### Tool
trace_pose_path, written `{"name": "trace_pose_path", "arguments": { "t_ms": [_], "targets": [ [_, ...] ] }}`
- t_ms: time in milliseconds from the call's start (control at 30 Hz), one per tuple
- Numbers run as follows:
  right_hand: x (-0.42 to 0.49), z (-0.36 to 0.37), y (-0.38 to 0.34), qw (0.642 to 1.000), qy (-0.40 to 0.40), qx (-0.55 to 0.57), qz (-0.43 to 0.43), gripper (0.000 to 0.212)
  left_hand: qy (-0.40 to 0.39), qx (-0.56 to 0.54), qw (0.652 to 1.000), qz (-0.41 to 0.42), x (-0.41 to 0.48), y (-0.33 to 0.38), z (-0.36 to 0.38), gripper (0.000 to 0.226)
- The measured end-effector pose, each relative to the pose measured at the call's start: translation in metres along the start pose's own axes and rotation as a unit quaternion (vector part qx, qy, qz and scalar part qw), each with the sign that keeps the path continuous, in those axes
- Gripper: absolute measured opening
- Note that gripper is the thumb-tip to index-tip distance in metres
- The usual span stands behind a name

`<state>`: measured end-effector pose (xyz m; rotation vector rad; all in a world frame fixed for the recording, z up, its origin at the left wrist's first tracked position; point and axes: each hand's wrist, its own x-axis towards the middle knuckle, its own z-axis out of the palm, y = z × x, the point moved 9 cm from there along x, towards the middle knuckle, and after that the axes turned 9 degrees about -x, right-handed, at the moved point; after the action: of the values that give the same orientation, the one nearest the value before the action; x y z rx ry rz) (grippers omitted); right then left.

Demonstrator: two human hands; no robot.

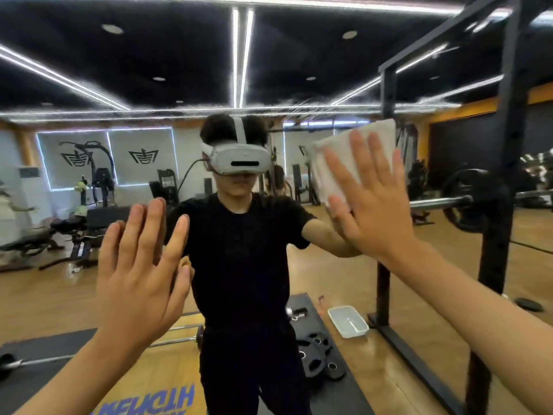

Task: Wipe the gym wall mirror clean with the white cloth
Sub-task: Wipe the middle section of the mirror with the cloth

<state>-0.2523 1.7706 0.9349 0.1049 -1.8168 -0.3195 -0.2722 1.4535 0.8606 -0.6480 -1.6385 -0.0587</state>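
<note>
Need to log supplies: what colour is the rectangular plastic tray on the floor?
The rectangular plastic tray is white; the head view shows it.

The gym wall mirror (269, 70) fills almost the whole frame, an upright sheet of glass facing the camera. A faint streaky haze runs across it in the upper middle of the frame.

The white cloth (338, 163) is a textured, towel-like piece folded into a rough rectangle. It lies flat against the glass right of centre in the upper half of the frame, tilted so that its top edge rises to the right. The right hand (377, 211) presses on its lower right part with straight, spread fingers, leaving the cloth's top and left edges showing.
</note>
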Motion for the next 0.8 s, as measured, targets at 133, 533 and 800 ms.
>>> {"name": "trace_pose_path", "arguments": {
  "t_ms": [133,533,800],
  "targets": [
    [0.010,-0.005,0.048,0.972,-0.006,0.028,0.231,0.060,-0.005,0.005,1.000,-0.010,0.001,-0.001,0.005,0.063],
    [0.068,-0.024,-0.159,0.997,0.022,0.033,-0.071,0.061,-0.004,0.013,1.000,0.008,0.001,-0.004,-0.003,0.064],
    [-0.028,0.005,0.086,0.991,-0.025,0.022,0.132,0.063,-0.014,-0.013,0.998,-0.057,0.007,0.003,-0.009,0.063]
  ]
}}
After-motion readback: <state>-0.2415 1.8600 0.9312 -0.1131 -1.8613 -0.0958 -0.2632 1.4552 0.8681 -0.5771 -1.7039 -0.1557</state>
